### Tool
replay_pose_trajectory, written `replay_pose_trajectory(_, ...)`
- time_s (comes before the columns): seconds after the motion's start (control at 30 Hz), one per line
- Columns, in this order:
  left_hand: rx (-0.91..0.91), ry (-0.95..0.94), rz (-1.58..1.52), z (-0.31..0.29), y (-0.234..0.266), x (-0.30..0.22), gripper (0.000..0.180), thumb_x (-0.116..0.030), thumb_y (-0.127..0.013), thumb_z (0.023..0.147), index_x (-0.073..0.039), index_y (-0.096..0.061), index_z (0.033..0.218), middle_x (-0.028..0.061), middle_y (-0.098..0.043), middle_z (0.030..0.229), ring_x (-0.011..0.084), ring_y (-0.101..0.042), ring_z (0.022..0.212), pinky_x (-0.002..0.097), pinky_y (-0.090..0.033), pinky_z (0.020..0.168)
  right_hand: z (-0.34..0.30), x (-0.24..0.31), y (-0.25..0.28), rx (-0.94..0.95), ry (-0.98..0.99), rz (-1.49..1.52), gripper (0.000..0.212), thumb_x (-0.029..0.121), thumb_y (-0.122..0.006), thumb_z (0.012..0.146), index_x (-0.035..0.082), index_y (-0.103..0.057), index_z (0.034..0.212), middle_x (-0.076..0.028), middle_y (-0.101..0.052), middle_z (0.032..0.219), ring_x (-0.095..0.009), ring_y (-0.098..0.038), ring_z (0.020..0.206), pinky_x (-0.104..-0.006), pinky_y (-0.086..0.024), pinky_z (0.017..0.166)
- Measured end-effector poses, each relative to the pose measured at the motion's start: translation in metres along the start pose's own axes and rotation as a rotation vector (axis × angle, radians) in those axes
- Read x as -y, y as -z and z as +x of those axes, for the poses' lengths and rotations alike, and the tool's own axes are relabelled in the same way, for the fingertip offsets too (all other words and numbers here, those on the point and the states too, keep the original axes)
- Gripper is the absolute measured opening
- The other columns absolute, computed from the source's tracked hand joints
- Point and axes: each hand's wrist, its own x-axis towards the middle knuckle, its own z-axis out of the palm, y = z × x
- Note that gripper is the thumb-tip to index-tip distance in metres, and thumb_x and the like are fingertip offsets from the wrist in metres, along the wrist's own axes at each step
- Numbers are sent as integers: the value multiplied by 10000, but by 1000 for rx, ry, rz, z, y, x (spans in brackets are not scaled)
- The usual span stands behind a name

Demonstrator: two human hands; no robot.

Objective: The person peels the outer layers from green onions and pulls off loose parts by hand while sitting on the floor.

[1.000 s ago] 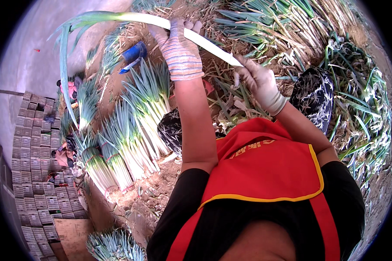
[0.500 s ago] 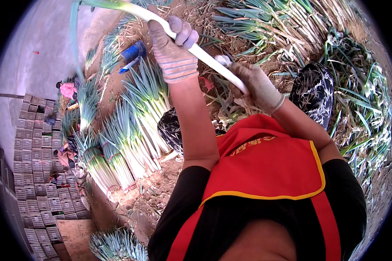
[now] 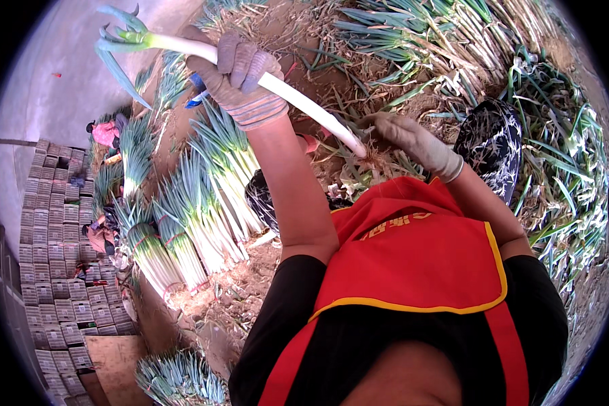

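A long white leek point(image 3: 311, 111) slants across the upper middle, its green leaves at the upper left and its rooty end at the lower right. Around its shaft my left hand point(image 3: 240, 81), in a striped grey glove, is closed. My right hand point(image 3: 413, 141), in a pale dirty glove, is just right of the roots. Its fingers are stretched out and appear apart from the leek; their tips are partly blurred. Left of my left forearm lie trimmed leeks point(image 3: 199, 216) in rows, some tied in bundles.
Untrimmed leeks point(image 3: 446, 47) are heaped at the upper right, and stripped leaves point(image 3: 561, 162) pile along the right. Stacked crates point(image 3: 54, 250) line the far left, near two people. A blue object point(image 3: 197, 95) shows partly by my left wrist. A leek bundle point(image 3: 183, 379) lies lower left.
My left hand has moved left and slightly down with the leek. The right hand, earlier on the leek's lower end, has come away from it, and the roots now show.
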Motion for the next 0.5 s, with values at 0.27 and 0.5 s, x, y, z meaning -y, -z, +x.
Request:
replay_pose_trajectory(0.27,124,40,-8,-4,12,1,461,-337,-554,947,-159,-491,1368,-45,-391,667,61,-419,493,230,-452,524,1,36,-58,-82,-175,381,365,412,-504,970,70,-568,1083,52,-470,688,-40,-343,521,-192,-252,470)
replay_pose_trajectory(0.5,71,93,-11,-13,16,-8,302,-450,-535,937,-165,-509,1032,-60,-394,646,69,-404,500,226,-422,540,15,13,-49,-89,-198,362,351,406,-463,967,73,-570,938,46,-446,659,-40,-329,507,-191,-259,464)
